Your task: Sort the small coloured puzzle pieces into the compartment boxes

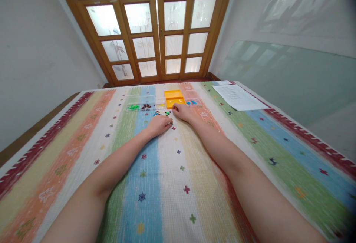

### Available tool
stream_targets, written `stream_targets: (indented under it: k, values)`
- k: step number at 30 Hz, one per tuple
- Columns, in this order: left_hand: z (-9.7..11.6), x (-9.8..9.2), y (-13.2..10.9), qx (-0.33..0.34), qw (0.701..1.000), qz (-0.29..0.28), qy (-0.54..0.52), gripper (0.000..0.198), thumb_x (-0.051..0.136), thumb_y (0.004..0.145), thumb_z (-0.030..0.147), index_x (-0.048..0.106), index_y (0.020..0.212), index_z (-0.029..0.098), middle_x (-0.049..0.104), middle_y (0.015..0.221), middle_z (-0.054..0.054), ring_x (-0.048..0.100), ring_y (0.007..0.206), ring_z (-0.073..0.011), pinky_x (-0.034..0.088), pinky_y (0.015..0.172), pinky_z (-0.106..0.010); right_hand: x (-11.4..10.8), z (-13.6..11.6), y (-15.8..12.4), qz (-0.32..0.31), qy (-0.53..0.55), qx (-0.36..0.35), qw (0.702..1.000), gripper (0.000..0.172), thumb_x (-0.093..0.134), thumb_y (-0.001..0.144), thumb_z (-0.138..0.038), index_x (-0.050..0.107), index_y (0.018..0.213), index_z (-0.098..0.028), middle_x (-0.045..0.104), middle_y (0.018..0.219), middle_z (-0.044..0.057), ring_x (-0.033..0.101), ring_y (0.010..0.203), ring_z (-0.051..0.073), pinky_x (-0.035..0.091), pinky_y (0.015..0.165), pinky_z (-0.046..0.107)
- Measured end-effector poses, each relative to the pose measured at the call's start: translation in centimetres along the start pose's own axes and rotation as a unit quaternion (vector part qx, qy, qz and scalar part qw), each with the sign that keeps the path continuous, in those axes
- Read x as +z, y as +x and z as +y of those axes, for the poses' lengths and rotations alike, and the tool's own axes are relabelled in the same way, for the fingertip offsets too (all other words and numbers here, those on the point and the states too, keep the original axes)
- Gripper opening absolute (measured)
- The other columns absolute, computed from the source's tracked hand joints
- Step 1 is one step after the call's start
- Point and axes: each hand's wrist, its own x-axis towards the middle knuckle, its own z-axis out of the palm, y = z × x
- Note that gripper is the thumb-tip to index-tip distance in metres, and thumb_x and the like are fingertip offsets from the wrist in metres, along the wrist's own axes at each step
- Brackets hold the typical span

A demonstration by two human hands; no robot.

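Note:
Both arms stretch far forward over a striped cloth. My left hand lies knuckles up with its fingers curled together over small coloured pieces; what it holds, if anything, is hidden. My right hand rests just in front of an orange tray, its fingertips pinched at the tray's near edge on something too small to name. Clear compartments left of the tray hold green pieces and dark red pieces; blue pieces lie to its right.
A white printed sheet lies at the far right of the cloth. Wooden doors with frosted panes stand beyond the far edge. A pale wall with a glass panel runs along the right side.

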Motion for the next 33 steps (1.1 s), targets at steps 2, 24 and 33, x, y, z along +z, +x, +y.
stream_targets:
  k: [2,24,33]
  values:
    - [0.2,0.3,0.1,0.000,1.000,0.001,-0.006,0.025,0.052,0.100,0.029,0.075,0.106,0.024,0.076,0.102,-0.007,0.069,0.096,-0.0227,0.049,0.084,-0.033,0.0,-0.3,0.0,-0.007,-0.007,-0.017,1.000,0.020,0.056,0.097,-0.022,0.074,0.105,-0.020,0.076,0.103,0.006,0.064,0.092,0.020,0.042,0.078,0.027]
    - [-11.5,-2.5,-3.8,-0.419,0.885,0.199,-0.036,0.032,0.049,0.098,0.033,0.073,0.116,0.021,0.074,0.092,-0.007,0.065,0.086,-0.0230,0.040,0.071,-0.029,0.4,-1.8,-0.2,-0.059,0.052,-0.168,0.983,0.026,0.057,0.099,-0.018,0.077,0.115,-0.022,0.070,0.110,0.008,0.061,0.103,0.021,0.043,0.092,0.029]
    - [-13.5,-1.9,-4.9,-0.473,0.858,0.197,-0.024,0.033,0.049,0.096,0.036,0.073,0.114,0.022,0.075,0.098,-0.010,0.065,0.092,-0.0272,0.041,0.073,-0.032,0.7,-1.8,-0.1,-0.050,0.058,-0.134,0.988,0.023,0.055,0.097,-0.016,0.076,0.105,-0.020,0.071,0.106,0.008,0.062,0.102,0.020,0.042,0.091,0.029]
